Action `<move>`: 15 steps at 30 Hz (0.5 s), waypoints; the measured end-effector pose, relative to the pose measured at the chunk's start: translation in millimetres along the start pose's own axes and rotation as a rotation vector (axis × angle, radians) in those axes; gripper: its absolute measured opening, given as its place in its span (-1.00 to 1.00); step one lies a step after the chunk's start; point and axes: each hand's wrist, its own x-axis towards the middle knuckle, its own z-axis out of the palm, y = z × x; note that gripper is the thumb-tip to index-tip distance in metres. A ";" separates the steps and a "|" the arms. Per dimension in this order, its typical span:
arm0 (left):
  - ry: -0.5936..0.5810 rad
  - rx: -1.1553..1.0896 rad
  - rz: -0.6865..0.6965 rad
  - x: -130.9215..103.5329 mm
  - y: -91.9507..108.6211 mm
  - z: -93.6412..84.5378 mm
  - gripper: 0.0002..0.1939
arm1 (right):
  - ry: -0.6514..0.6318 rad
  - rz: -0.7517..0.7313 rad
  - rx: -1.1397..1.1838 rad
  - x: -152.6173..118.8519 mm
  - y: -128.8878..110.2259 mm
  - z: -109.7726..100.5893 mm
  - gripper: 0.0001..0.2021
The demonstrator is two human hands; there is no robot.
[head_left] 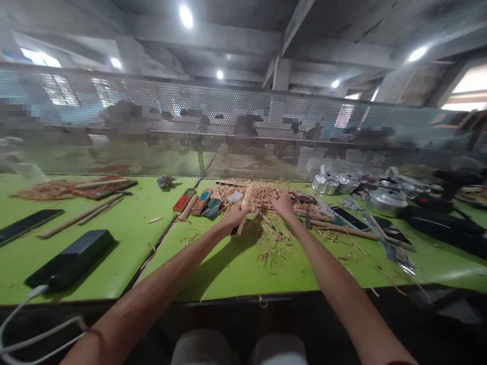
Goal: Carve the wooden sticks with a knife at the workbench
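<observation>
My left hand [235, 218] is closed around a narrow pale strip of wood [248, 195], which stands tilted up above the green table. A dark piece shows under that hand; what it is I cannot tell. My right hand [282, 204] is at the front of a heap of curled wood shavings [262, 193], its fingers bent down among them. Whatever lies between those fingers is hidden. Just left of the heap are a red-and-green block [184, 199] and a crumpled dark green piece [212, 208]. Loose curls of wood [272, 248] lie between my forearms.
Wooden sticks [342, 228], a phone [350, 218] and several shiny metal pots [387, 198] are on the right. To the left are a black box with a white cable [72, 258], another phone [28, 225] and more sticks [81, 215]. A perforated metal screen [228, 126] closes the back.
</observation>
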 end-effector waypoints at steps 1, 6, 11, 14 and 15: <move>0.006 0.006 0.018 2.2 1.1 1.6 -0.86 | -0.015 -0.009 -0.005 -1.3 0.5 1.6 -0.75; 0.038 -0.004 0.083 13.2 -0.2 11.9 -0.92 | -0.099 -0.038 0.021 -5.2 11.3 5.6 -0.70; 0.102 -0.049 0.152 18.0 -7.7 12.7 -0.94 | -0.153 -0.105 0.167 -1.2 21.2 8.1 -0.82; 0.148 -0.027 0.230 20.9 -12.0 8.2 -0.93 | -0.151 -0.117 0.266 1.6 23.8 11.4 -0.89; 0.164 -0.018 0.257 22.0 -13.0 6.6 -0.93 | -0.147 -0.125 0.290 2.2 24.1 12.4 -0.89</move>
